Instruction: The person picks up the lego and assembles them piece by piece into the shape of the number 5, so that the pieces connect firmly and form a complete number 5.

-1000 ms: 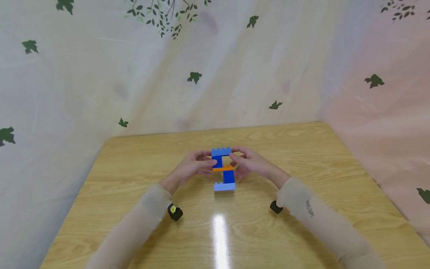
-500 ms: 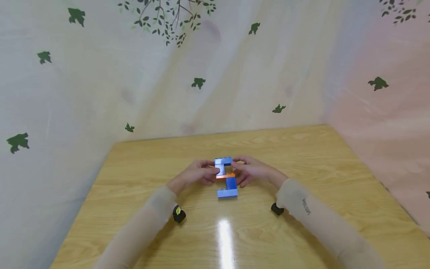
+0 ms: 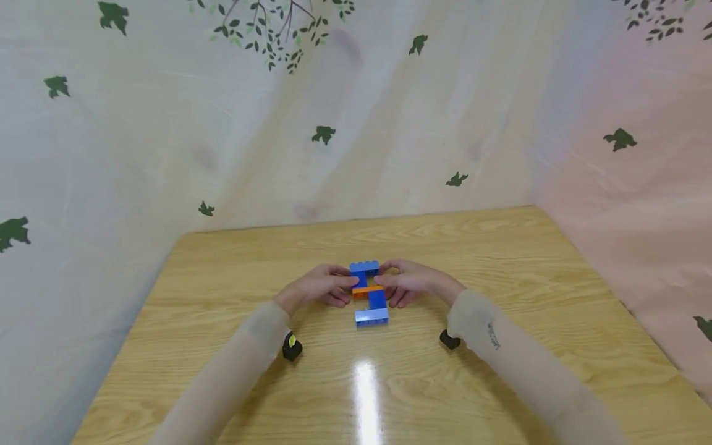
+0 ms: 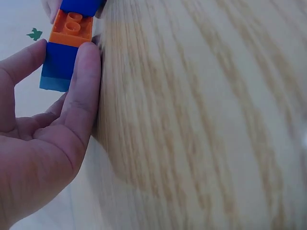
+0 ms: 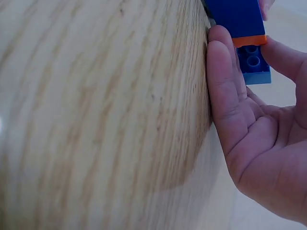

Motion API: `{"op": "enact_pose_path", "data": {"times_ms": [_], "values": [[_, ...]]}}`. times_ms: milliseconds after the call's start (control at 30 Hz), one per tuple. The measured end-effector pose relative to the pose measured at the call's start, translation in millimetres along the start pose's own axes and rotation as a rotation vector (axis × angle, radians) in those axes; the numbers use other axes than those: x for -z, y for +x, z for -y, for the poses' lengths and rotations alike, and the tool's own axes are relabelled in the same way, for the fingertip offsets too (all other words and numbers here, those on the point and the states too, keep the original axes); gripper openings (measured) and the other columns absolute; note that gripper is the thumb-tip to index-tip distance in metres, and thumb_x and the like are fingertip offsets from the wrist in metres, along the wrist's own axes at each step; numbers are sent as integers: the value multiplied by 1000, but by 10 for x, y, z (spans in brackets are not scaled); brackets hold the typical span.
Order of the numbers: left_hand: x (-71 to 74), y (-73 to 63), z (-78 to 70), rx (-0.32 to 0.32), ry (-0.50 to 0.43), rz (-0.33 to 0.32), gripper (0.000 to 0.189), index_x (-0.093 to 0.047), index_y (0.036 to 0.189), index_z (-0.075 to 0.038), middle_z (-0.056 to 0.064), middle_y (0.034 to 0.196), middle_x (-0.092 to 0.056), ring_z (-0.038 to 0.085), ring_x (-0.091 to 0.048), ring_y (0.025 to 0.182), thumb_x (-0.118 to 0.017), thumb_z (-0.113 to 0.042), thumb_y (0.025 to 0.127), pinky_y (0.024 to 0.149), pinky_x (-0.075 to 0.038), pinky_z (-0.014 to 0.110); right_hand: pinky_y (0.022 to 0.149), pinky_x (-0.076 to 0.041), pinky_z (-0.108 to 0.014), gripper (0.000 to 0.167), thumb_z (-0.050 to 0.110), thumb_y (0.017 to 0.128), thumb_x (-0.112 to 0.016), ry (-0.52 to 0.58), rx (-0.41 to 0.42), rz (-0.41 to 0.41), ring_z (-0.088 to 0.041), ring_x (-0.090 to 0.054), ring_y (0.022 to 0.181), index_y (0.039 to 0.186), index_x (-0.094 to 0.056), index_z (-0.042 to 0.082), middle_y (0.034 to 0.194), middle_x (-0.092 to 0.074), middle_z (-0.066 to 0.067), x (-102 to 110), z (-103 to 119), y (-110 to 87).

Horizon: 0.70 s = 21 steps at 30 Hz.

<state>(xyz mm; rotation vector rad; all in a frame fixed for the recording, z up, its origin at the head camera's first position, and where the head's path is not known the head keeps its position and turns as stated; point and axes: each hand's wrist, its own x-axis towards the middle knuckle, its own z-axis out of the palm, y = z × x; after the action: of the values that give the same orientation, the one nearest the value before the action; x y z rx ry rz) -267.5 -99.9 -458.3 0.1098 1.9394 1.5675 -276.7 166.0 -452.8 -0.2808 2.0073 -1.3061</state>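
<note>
Between both hands is a toy brick figure (image 3: 377, 300) in stepped S form. A light blue brick (image 3: 364, 267) forms its far end, an orange brick (image 3: 360, 292) its middle, and another light blue brick (image 3: 371, 316) its near end, joined by dark blue bricks. My left hand (image 3: 317, 286) pinches the far dark blue brick (image 4: 60, 58), thumb on one face and fingers on the other. From the right, my right hand (image 3: 414, 281) grips the figure, its thumb at the edge of the orange brick (image 5: 249, 41). Fingers of both hands lie close along the tabletop.
The wooden table (image 3: 500, 266) reaches back to a pale cloth backdrop (image 3: 250, 136) with printed leaves and birds. Black wrist devices (image 3: 292, 346) hang below both sleeves. A bright light reflection (image 3: 366, 402) lies on the near tabletop.
Since a second ago, the brick figure has come lower and tilted, showing more of the undersides of its bricks. Both hands keep their grip. The head view has shifted slightly.
</note>
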Motion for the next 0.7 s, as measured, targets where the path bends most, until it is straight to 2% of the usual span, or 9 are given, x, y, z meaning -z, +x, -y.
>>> {"op": "enact_pose_path", "data": {"times_ms": [233,467,700], "values": [[-11,15,-4,5,-3,-39,65,-43,144,3,19,101,-71,23,-72,80,-74,-28,95,75,-61,36,70,-61,-39,74,41,99,-66,-31,-19,-7,-28,-71,79,154,-28,10,101,-70,-17,-22,38,-8],[-69,19,-9,12,-18,-70,59,-43,143,2,18,101,-71,21,-71,76,-72,-22,97,74,-62,36,69,-61,-38,94,41,89,-80,-68,-11,0,-25,-70,76,159,-24,12,95,-71,-15,-46,44,-8],[-76,-7,-17,18,0,-79,57,-44,144,0,18,101,-71,21,-71,77,-70,-21,98,75,-61,35,69,-61,-37,95,38,90,-79,-80,-4,-8,-25,-70,76,160,-22,10,95,-70,-15,-61,49,-8]]}}
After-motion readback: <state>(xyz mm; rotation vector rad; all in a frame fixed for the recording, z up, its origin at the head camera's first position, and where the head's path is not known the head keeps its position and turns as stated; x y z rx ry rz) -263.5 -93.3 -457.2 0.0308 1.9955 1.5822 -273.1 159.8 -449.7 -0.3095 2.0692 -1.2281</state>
